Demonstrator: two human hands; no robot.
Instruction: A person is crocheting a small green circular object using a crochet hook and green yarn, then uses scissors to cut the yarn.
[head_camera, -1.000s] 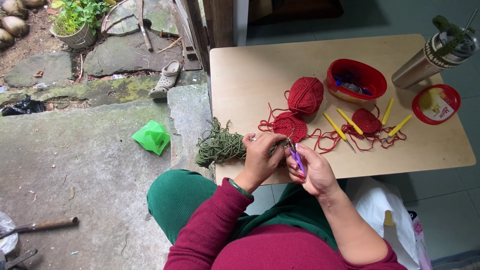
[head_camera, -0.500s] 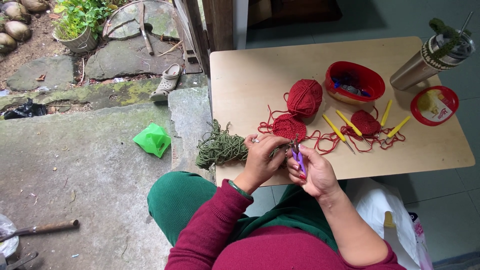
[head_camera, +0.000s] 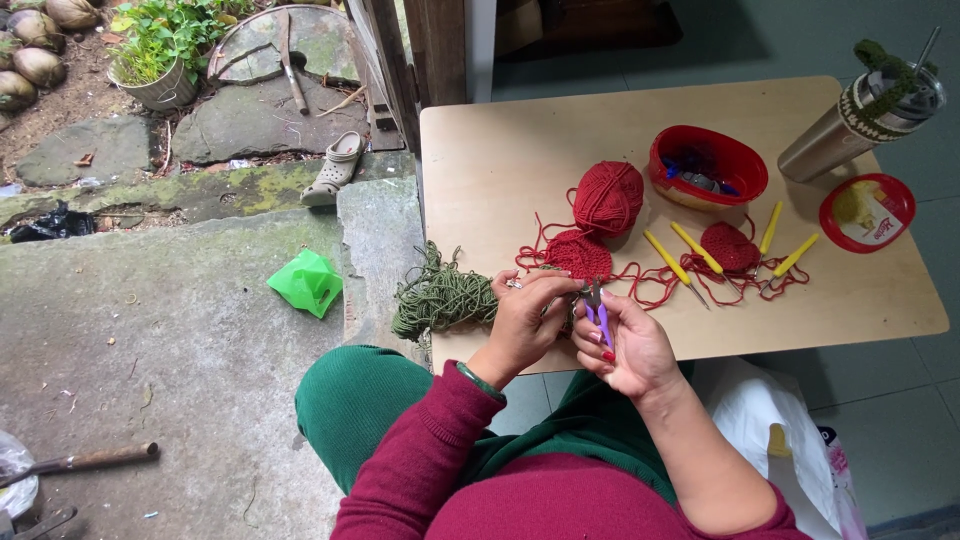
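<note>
Wooden table (head_camera: 520, 150) by a stone step. At lower centre, left hand (head_camera: 525, 320) pinches yarn strand (head_camera: 560, 290); right hand (head_camera: 630, 345) grip closed round purple snips (head_camera: 598, 310). Keep strand taut, cut close to the fingers.

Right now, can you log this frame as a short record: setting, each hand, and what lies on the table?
Setting: light wooden table at a doorway, stone step to the left
Left hand: pinching olive green yarn near its tangled pile
Right hand: grip closed on small purple-handled snips
Yarn: round red yarn ball, two flat red crocheted pieces
Tools: four yellow-handled crochet hooks
Containers: red oval plastic box, its red lid, steel tumbler
</note>
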